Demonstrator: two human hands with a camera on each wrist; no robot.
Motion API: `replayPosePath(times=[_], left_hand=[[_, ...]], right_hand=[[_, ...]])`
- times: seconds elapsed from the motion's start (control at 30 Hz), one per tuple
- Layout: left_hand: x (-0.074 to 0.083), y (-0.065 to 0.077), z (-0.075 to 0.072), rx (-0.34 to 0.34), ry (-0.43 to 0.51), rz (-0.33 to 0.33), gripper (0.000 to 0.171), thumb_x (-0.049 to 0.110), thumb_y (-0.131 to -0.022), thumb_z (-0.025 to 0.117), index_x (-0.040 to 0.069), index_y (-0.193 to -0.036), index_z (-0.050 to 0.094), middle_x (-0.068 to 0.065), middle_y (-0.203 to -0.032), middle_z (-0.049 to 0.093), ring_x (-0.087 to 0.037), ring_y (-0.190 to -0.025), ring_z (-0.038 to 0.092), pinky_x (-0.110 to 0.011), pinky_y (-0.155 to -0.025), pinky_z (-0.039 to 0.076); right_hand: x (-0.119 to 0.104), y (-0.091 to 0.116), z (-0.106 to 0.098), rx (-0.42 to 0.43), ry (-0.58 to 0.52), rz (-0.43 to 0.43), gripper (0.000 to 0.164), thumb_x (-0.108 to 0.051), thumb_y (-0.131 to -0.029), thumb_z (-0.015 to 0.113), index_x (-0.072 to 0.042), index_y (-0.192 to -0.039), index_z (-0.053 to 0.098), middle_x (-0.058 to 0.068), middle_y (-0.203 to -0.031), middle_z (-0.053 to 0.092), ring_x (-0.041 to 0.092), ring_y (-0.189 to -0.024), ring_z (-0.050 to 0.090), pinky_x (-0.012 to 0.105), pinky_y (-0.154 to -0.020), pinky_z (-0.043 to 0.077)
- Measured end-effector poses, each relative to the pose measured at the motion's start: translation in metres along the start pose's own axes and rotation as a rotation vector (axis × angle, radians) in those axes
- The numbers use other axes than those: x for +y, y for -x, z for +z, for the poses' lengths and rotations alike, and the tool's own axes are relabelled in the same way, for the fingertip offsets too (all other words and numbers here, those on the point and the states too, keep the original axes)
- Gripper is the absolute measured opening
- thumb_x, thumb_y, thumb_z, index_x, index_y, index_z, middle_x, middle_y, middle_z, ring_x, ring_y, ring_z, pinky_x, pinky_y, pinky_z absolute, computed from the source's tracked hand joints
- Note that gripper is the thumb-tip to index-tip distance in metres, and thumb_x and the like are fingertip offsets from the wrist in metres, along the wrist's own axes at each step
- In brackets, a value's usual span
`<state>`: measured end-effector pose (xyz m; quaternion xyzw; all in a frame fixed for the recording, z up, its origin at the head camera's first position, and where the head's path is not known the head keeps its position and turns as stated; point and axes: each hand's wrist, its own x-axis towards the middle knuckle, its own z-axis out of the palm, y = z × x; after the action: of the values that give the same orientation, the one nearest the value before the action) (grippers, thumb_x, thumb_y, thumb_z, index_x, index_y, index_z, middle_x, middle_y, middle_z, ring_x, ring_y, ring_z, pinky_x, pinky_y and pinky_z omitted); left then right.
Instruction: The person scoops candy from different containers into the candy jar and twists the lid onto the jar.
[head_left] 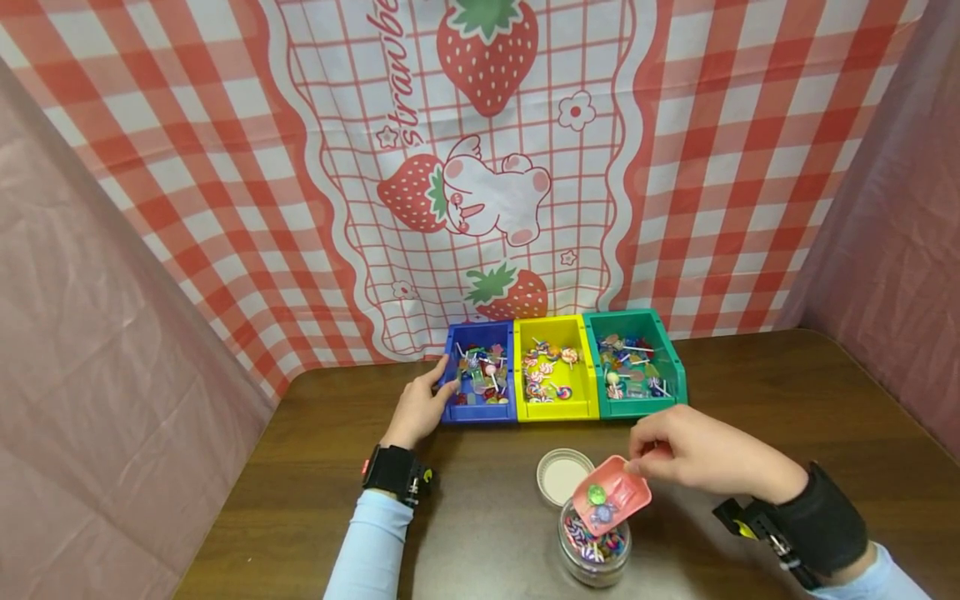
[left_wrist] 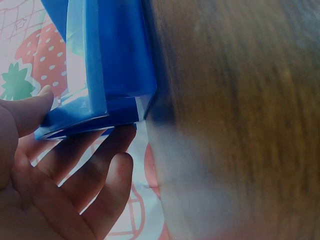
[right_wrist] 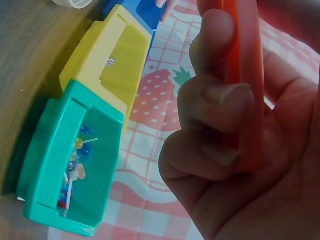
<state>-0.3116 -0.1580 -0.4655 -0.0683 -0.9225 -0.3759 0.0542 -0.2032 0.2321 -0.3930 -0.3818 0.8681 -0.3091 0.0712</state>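
Note:
My left hand (head_left: pixel 417 408) grips the left wall of the blue bin (head_left: pixel 480 413), its thumb at the rim and its fingers along the outside, as the left wrist view shows. Small lollipops and assorted pieces lie in that bin. In my right hand (head_left: pixel 701 450) is a pink scoop (head_left: pixel 637 497), its handle (right_wrist: pixel 250 100) wrapped by curled fingers in the right wrist view. A green piece (head_left: pixel 596 494) and a purplish one (head_left: pixel 603 513) sit in the scoop. It tilts over the mouth of a clear jar (head_left: pixel 592 572) of colourful striped pieces, covering part of the opening.
A yellow bin (head_left: pixel 558 412) with swirl candies and a green bin (head_left: pixel 641 407) with mixed pieces stand beside the blue one in a row. Behind the jar lies a round white lid (head_left: pixel 562 478). A strawberry-print cloth (head_left: pixel 510 200) hangs at the table's back edge.

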Motion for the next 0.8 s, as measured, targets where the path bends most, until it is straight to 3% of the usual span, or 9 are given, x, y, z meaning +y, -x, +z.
replayPosePath(times=[0.3, 0.8], left_hand=[[-0.001, 0.0, 0.0, 0.015, -0.019, 0.024, 0.057, 0.031, -0.099, 0.063, 0.018, -0.151, 0.045, -0.018, -0.142, 0.053, -0.03, -0.131, 0.05, -0.05, -0.105, 0.04], [-0.002, 0.0, 0.001, 0.018, -0.019, 0.022, 0.057, 0.031, -0.099, 0.064, 0.02, -0.151, 0.045, -0.017, -0.143, 0.053, -0.03, -0.132, 0.049, -0.05, -0.105, 0.04]], right_hand=[[-0.018, 0.001, -0.001, 0.008, 0.09, 0.062, 0.015, -0.038, -0.088, 0.077, -0.031, -0.084, 0.064, -0.019, -0.073, 0.053, 0.001, -0.065, 0.049, 0.023, -0.057, 0.042], [-0.024, 0.004, 0.0, 0.066, 0.168, 0.033, 0.017, -0.034, -0.087, 0.078, -0.032, -0.082, 0.062, -0.021, -0.071, 0.05, 0.0, -0.064, 0.045, 0.022, -0.057, 0.04]])
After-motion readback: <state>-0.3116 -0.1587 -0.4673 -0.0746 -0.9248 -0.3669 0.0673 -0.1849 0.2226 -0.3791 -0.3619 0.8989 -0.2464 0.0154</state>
